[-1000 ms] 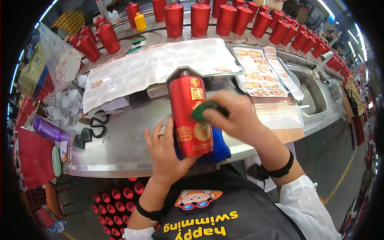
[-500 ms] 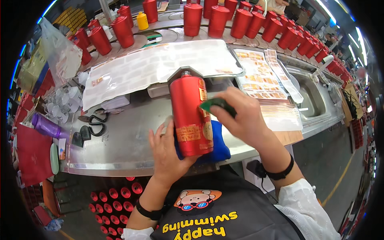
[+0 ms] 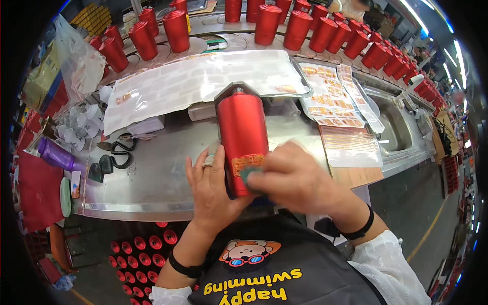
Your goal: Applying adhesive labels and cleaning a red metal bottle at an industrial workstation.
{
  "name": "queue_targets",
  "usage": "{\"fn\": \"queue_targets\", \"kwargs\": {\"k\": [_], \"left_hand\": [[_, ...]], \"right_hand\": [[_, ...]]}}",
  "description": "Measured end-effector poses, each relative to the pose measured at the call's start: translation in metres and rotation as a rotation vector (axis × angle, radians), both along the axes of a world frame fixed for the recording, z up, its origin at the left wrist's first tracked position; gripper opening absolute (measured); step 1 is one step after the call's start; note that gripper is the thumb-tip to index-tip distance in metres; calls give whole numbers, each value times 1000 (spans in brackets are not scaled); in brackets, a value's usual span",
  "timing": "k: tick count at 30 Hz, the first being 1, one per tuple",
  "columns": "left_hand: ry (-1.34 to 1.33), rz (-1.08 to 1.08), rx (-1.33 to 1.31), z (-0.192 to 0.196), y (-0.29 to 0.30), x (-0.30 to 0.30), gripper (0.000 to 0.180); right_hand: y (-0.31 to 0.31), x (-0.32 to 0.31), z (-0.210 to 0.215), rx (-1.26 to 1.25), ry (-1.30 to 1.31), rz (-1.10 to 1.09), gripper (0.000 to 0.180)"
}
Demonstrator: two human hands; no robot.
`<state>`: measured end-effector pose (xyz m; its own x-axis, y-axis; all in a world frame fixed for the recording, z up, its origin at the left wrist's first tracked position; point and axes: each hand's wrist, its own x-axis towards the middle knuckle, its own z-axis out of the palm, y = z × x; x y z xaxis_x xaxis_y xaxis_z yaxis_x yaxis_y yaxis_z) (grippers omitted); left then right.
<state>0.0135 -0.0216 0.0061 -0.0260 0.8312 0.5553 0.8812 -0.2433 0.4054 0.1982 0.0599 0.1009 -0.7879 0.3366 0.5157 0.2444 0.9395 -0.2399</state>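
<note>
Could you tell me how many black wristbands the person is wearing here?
2. One black wristband circles the left wrist, below the left hand holding the red bottle; the other circles the right wrist, behind the right hand gripping a green pad. None seems hidden.

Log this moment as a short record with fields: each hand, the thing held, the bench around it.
left hand: cradles the red bottle from its left side
right hand: presses a small green pad on the bottle's gold label
red bottle: tilted, neck pointing away
bench: steel top; black scissors, label sheets, rows of red bottles behind
</note>
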Motion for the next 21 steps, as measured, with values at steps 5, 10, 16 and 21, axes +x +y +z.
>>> {"fn": "queue_targets", "kwargs": {"k": [5, 10, 16, 21], "left_hand": [[48, -31, -8, -2, 3, 0, 97], [-184, -73, -141, -22, 4, -10, 98], [-279, -82, -105, -12, 3, -2, 98], [-242, -93, -85, -11, 3, 0, 97]], "right_hand": [[-3, 4, -7, -200, 113, 182, 28], [-6, 34, -14, -363, 242, -12, 25], [-10, 97, -25, -373, 199, -398, 21], [37, 193, -67, 69, -56, -749, 41]]}}
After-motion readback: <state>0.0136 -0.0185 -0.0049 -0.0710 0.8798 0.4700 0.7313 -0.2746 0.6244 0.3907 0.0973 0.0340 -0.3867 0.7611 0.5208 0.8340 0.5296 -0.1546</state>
